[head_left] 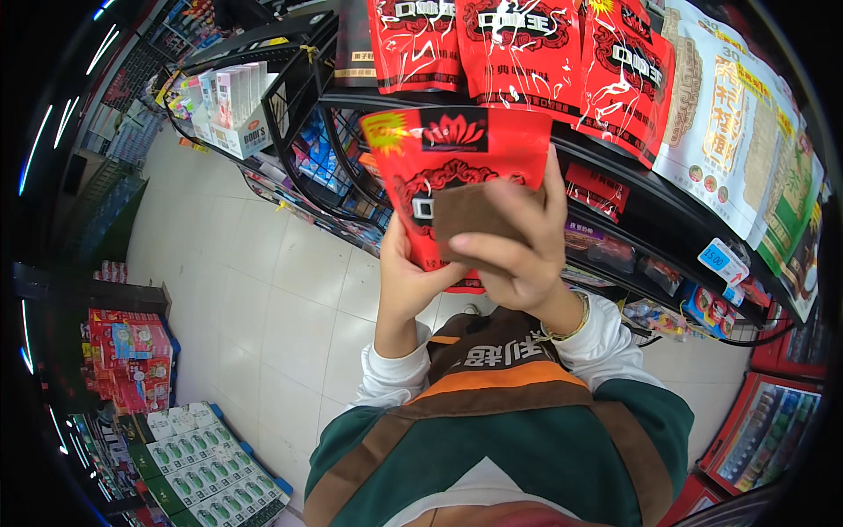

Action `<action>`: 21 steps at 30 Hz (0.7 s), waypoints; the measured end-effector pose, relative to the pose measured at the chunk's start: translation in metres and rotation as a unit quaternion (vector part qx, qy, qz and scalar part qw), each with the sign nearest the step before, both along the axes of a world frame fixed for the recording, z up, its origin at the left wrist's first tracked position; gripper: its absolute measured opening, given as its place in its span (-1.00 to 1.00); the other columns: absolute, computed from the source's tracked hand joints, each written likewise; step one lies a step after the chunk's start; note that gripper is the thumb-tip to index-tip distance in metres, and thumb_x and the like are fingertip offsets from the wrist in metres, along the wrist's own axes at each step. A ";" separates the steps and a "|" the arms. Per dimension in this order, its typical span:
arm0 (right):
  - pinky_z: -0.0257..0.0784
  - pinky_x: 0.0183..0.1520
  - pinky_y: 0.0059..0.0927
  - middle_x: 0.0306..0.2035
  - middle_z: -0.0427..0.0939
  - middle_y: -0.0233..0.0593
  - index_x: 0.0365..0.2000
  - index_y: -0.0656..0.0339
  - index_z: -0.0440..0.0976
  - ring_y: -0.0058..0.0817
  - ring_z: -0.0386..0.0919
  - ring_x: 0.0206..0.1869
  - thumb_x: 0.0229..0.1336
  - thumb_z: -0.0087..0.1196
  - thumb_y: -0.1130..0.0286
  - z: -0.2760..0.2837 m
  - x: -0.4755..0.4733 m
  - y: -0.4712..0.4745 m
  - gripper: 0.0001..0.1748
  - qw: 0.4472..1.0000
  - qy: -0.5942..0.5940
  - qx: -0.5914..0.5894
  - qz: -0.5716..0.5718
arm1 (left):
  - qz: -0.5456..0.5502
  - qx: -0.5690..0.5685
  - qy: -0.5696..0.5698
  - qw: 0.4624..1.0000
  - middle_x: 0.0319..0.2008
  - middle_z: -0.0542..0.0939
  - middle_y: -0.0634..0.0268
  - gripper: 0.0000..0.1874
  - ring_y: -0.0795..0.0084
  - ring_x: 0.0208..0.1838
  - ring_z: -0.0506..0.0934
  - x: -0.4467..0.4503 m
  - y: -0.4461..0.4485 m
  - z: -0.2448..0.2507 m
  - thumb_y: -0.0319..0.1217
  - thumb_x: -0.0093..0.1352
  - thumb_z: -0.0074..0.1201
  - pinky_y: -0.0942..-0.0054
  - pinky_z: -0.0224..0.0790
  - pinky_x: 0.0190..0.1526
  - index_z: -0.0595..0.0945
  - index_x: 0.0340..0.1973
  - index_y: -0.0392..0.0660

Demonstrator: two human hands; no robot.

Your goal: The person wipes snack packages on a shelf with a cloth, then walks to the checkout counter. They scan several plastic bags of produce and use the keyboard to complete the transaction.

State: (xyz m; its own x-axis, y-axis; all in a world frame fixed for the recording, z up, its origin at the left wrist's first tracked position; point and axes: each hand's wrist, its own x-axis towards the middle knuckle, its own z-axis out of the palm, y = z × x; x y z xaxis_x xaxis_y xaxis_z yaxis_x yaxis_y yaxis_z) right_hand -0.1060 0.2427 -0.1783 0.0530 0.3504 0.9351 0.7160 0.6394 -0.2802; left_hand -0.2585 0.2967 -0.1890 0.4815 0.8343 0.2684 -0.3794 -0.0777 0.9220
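A red pouch (pixel 467 165) with black print and a yellow starburst is held upright in front of me, just short of the shelf. My left hand (pixel 418 257) grips its lower left side, thumb across the front. In my right hand (pixel 520 244) is a folded brown cloth (pixel 477 214), pressed against or held just before the pouch's front; contact is hard to tell. The fingers of that hand are blurred. Part of the pouch's front lies hidden behind the cloth and fingers.
Similar red pouches (pixel 520 53) stand on the black shelf (pixel 612 158), beside a white pouch (pixel 708 125) and a green one (pixel 787 211). A price tag (pixel 721 260) juts from the shelf edge. A white display box (pixel 240 135) sits at left. Stacked cartons (pixel 204 468) stand on the tiled floor (pixel 263 296).
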 end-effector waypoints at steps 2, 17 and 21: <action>-0.08 0.40 0.34 0.22 0.47 -0.40 -0.23 -0.09 0.64 0.07 0.23 0.39 -0.04 0.26 0.33 0.002 -0.004 -0.001 -0.73 0.999 -0.054 -0.005 -0.009 | 0.045 0.044 0.028 0.998 0.06 0.58 0.19 -0.16 0.38 0.03 0.60 -0.003 -0.007 0.002 -0.66 0.06 0.40 0.38 0.51 0.05 0.34 0.25 -0.22; 0.32 0.28 0.09 0.02 0.62 -0.02 -0.20 0.21 0.61 0.05 0.50 0.17 -0.04 0.04 0.60 0.054 0.047 -0.022 -0.67 0.990 -0.024 0.020 -0.136 | 0.020 0.121 -0.004 0.992 0.03 0.58 0.12 -0.23 0.35 0.03 0.60 0.017 -0.048 0.017 -0.69 0.10 0.39 0.37 0.51 0.07 0.36 0.20 -0.35; -0.03 0.41 0.39 0.10 0.61 -0.50 -0.12 -0.15 0.66 -0.07 0.41 0.29 0.09 0.18 0.26 0.030 0.000 -0.045 -0.70 0.986 -0.055 0.045 -0.148 | 0.042 0.153 -0.045 0.986 0.15 0.50 0.10 -0.17 0.33 0.16 0.52 0.019 -0.047 0.018 -0.67 0.11 0.37 0.34 0.42 0.16 0.30 0.26 -0.31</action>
